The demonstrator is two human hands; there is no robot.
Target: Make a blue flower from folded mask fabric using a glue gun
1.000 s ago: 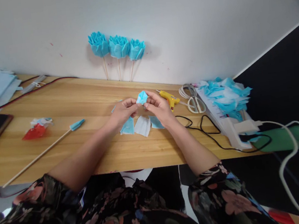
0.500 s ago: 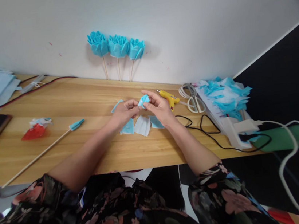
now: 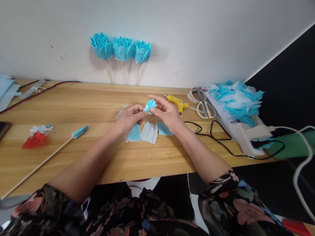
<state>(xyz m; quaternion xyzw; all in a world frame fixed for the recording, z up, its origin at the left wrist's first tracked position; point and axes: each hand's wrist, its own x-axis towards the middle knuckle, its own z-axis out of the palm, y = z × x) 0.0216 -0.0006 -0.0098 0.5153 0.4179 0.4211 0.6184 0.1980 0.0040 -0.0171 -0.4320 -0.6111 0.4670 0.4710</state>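
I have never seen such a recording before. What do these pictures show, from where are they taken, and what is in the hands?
There is no robot here. A person works with two bare hands, and every picture comes from one camera worn on the head, looking forward and down.

The left hand and the right hand together hold a small light-blue piece by the fingers, above a wooden table.

Below them lie flat blue and white pieces. To the left is a stick with a blue tip; to the right are a yellow glue gun, scissors and a blue-and-white heap. At the back, three blue flowers on sticks lean against the wall.
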